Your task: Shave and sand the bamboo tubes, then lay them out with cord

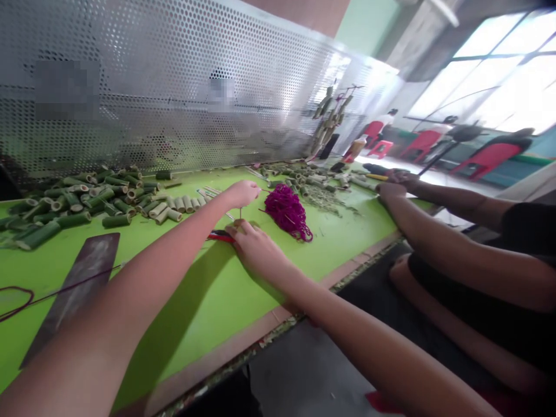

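Observation:
My left hand is raised a little above the green table, its fingers pinched on a thin cord. The cord runs down to my right hand, which rests low over the table with its fingers closed; what they grip is too small to make out. A red-and-black handled tool lies at the fingertips of my right hand. Just right of both hands is a tangled heap of magenta cord. Pale thin sticks lie behind my left wrist.
Cut green bamboo pieces are heaped at the left, beside a dark flat board crossed by a purple cord. A perforated metal screen stands behind the table. At the right, another person's hands work among bamboo bits.

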The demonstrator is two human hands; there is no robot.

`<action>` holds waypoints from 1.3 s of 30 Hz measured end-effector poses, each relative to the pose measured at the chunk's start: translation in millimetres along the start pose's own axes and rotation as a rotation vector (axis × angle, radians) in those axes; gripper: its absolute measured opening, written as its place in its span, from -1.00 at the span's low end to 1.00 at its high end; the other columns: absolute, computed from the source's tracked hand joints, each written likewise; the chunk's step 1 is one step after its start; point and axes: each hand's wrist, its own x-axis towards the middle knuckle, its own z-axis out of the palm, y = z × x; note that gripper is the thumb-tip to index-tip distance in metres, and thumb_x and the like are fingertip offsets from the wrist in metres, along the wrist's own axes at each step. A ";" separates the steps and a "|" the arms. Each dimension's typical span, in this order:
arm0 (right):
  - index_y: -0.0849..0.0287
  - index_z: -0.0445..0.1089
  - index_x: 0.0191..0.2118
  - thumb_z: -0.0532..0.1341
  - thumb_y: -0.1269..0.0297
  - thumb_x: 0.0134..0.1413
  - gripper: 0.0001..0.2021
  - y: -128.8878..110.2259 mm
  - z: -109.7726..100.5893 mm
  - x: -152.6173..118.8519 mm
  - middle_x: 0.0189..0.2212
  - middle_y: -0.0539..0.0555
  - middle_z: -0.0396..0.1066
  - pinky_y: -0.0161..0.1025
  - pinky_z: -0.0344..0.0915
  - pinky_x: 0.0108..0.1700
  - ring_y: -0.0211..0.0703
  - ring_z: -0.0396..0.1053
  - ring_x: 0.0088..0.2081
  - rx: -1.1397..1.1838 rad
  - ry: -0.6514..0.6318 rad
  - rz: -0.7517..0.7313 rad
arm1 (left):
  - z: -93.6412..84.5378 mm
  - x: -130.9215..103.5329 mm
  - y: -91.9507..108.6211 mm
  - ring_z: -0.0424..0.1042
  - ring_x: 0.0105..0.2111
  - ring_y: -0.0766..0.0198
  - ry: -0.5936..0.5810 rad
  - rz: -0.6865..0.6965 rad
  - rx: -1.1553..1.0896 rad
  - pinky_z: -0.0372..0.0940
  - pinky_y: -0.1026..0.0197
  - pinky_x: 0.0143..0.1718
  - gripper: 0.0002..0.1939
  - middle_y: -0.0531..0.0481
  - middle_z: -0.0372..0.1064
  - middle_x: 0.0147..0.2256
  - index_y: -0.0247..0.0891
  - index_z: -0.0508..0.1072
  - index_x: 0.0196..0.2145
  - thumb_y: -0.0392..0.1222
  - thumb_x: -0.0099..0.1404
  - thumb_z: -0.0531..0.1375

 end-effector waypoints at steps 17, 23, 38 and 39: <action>0.16 0.43 -0.08 0.17 0.03 0.38 -0.71 18.8 -41.1 -51.3 -0.15 0.19 0.53 -0.16 0.36 -0.16 0.03 0.50 -0.15 0.052 -0.241 0.089 | -10.2 -19.6 -17.8 0.53 -0.21 0.20 0.163 -0.055 -0.011 0.50 0.08 -0.16 -0.71 -0.05 0.51 -0.14 -0.30 0.51 -0.08 0.00 0.50 0.22; 0.22 0.31 0.04 0.09 0.29 0.38 -0.79 57.8 -47.2 -31.6 -0.36 0.14 0.53 -0.24 0.25 -0.42 -0.08 0.45 -0.44 -0.015 -0.154 0.368 | -4.2 -28.6 -18.9 0.52 -0.28 0.24 0.290 -0.057 -0.082 0.49 0.13 -0.22 -0.70 -0.02 0.50 -0.21 -0.31 0.51 -0.12 0.02 0.51 0.21; 0.25 0.28 0.12 -0.12 0.04 0.47 -0.56 96.9 -76.1 -14.8 -0.13 0.32 0.51 -0.17 0.22 -0.45 -0.01 0.42 -0.45 -0.264 0.154 0.545 | 42.1 -3.9 -4.9 0.53 -0.14 0.15 0.254 -0.069 -0.318 0.50 0.03 -0.10 -0.69 -0.09 0.49 -0.06 -0.30 0.49 -0.01 0.00 0.50 0.22; 0.24 0.27 0.13 -0.11 0.03 0.47 -0.56 96.6 -80.0 -17.0 -0.13 0.32 0.51 -0.16 0.21 -0.44 0.02 0.44 -0.42 -0.272 0.149 0.564 | 45.9 0.5 -1.0 0.52 -0.12 0.15 0.257 -0.041 -0.342 0.49 0.02 -0.09 -0.70 -0.10 0.49 -0.04 -0.30 0.49 -0.01 0.00 0.50 0.22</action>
